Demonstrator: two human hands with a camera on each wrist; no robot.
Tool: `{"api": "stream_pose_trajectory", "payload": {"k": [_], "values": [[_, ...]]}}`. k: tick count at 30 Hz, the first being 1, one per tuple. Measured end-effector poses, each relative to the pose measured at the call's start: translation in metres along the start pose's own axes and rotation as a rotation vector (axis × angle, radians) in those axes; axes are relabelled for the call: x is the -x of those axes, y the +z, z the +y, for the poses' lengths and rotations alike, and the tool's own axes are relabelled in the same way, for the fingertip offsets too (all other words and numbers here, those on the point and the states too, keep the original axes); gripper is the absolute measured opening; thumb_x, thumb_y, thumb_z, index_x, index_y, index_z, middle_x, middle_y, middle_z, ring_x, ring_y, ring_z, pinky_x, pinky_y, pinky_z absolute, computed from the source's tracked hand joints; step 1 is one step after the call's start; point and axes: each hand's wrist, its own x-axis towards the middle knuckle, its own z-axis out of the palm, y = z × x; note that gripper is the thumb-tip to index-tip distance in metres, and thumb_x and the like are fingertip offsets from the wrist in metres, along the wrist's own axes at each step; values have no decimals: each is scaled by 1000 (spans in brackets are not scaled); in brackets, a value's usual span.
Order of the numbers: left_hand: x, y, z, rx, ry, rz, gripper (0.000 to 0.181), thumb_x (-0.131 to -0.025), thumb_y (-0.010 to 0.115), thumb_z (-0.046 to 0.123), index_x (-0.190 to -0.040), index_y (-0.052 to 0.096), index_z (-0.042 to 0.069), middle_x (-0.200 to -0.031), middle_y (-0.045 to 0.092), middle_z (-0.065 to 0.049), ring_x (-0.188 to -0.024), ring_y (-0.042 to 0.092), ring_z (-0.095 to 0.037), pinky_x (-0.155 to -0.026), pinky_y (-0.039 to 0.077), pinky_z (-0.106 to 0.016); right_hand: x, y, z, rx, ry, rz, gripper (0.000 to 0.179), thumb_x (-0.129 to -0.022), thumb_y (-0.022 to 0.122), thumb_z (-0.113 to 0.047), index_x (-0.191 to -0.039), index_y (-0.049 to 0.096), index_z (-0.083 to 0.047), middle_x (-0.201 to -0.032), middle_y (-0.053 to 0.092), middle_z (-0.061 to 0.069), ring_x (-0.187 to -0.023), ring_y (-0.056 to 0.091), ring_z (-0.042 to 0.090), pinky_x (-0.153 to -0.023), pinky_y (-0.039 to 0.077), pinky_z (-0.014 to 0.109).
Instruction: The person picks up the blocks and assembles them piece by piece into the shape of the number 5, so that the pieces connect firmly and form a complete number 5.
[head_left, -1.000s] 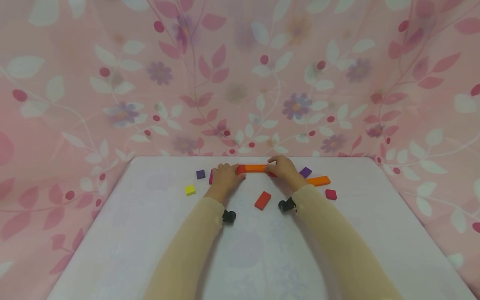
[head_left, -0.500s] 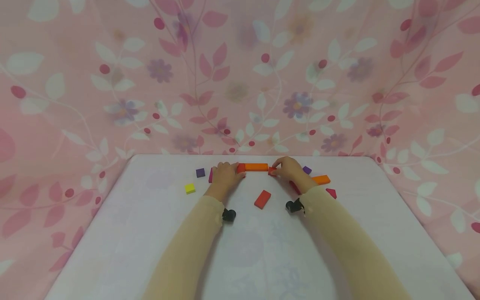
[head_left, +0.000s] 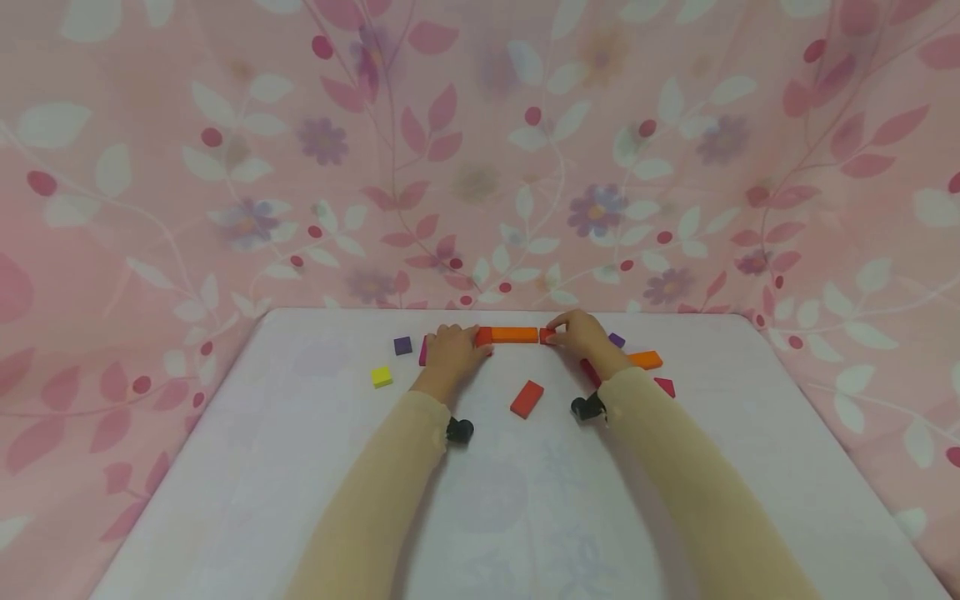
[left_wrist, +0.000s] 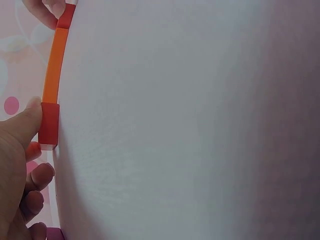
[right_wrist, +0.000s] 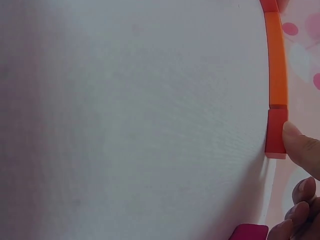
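In the head view, an orange block (head_left: 514,335) lies lengthwise near the table's far edge, a red block at each end. My left hand (head_left: 448,354) pinches the left red block (left_wrist: 49,124), its thumb on the near face in the left wrist view. My right hand (head_left: 583,338) grips the right red block (right_wrist: 276,132) between thumb and fingers. In the right wrist view this block lines up with the orange one, end to end, with at most a thin seam between. The fingers behind each red block are partly hidden.
A loose red block (head_left: 527,400) lies between my forearms. Left are a purple block (head_left: 402,346), a yellow block (head_left: 382,377) and a partly covered magenta block (head_left: 424,351). Right are an orange block (head_left: 646,360), a purple one (head_left: 616,341) and red pieces (head_left: 664,387). A floral cloth hangs behind.
My right hand first shifted right off the orange block's end, then brought the right red block up and into line with it. The left hand stays on its red block.
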Motion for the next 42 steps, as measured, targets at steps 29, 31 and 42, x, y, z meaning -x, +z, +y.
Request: {"api": "stream_pose_trajectory", "payload": {"k": [29, 31, 42], "values": [[1, -3, 2, -1, -10, -5, 63, -96, 60, 53, -150, 48, 22, -129, 59, -11, -114, 46, -29, -101, 36, -49, -3, 0, -3, -2, -35, 14, 33, -93, 73, -25, -124, 72, -12, -100, 58, 12, -90, 50, 28, -77, 43, 35], [1, -2, 2, -1, -14, -7, 63, -96, 60, 53, -151, 48, 22, -130, 59, -11, -115, 46, -29, -101, 36, -49, -4, 1, -2, 1, -42, 14, 33, -93, 73, -25, -124, 72, -11, -98, 58, 12, -89, 50, 28, -76, 43, 34], [0, 1, 2, 11, -19, -15, 63, -97, 60, 51, -151, 47, 21, -131, 59, -12, -115, 46, -29, -103, 35, -50, -6, 4, 0, 22, -65, 21, 32, -93, 73, -24, -122, 73, -11, -94, 58, 11, -87, 50, 27, -75, 42, 33]]}}
